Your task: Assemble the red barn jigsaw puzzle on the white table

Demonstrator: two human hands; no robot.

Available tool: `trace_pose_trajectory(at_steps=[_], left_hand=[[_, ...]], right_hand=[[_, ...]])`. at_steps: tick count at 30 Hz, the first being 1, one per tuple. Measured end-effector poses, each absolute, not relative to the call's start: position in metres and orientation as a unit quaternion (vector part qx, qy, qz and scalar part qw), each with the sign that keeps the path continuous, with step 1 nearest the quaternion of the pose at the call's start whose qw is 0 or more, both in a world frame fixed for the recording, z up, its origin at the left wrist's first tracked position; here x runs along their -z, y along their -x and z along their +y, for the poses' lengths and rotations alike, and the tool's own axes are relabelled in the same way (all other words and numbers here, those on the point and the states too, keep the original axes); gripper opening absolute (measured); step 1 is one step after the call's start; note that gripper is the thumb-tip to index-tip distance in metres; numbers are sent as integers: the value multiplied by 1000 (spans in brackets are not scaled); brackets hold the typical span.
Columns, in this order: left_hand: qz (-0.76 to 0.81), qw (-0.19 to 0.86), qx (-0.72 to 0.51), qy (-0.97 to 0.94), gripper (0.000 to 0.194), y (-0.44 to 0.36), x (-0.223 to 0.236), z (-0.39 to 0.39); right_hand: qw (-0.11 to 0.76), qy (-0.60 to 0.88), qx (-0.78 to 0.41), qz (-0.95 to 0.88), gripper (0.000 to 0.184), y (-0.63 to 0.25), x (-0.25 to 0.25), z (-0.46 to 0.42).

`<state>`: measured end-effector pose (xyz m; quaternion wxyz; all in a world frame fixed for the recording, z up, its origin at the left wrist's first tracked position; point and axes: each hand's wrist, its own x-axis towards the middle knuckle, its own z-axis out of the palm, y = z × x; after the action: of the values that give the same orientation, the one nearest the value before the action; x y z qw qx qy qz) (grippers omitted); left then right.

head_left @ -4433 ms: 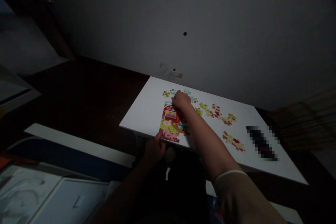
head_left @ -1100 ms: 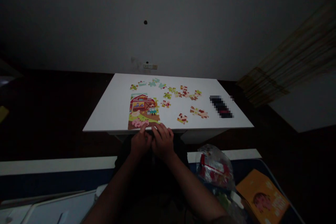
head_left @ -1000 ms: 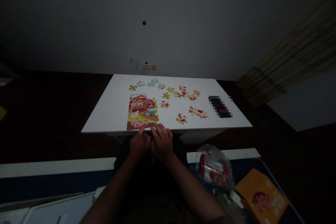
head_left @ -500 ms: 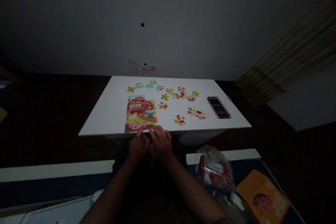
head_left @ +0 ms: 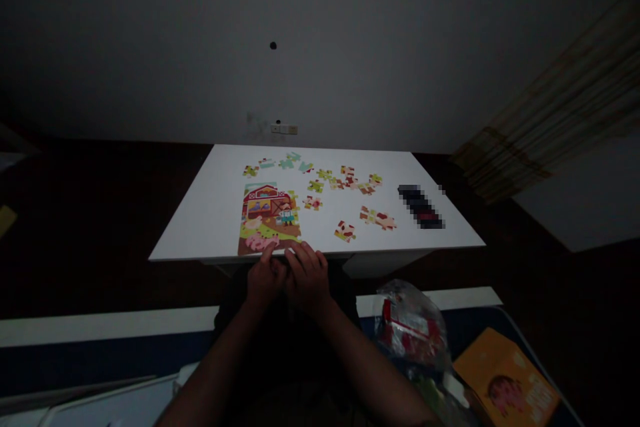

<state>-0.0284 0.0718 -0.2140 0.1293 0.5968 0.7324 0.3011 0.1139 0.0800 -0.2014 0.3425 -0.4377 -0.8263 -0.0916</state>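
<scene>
A partly joined farm jigsaw puzzle with a red barn lies on the small white table near its front edge. My left hand rests at that edge, a fingertip touching the puzzle's lower border. My right hand lies beside it, touching it, its fingers spread toward the table edge and holding nothing. Several loose puzzle pieces are scattered behind and to the right of the joined part, with one near the front.
A dark flat object lies on the table's right side. A clear plastic bag and an orange box lie low at the right. A white wall rises behind the table; dark floor surrounds it.
Over four seconds my right hand has drawn back from the far pieces to the table's front edge beside my left hand. In the last second both hands have stayed nearly still.
</scene>
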Motion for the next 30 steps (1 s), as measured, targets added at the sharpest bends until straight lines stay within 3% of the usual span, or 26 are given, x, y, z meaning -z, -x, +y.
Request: trace_pose_trajectory(at_steps=[30], left_hand=[[733, 117, -297, -601, 51, 27, 213, 68]], right_hand=[[348, 435, 62, -828, 48, -114, 200, 78]])
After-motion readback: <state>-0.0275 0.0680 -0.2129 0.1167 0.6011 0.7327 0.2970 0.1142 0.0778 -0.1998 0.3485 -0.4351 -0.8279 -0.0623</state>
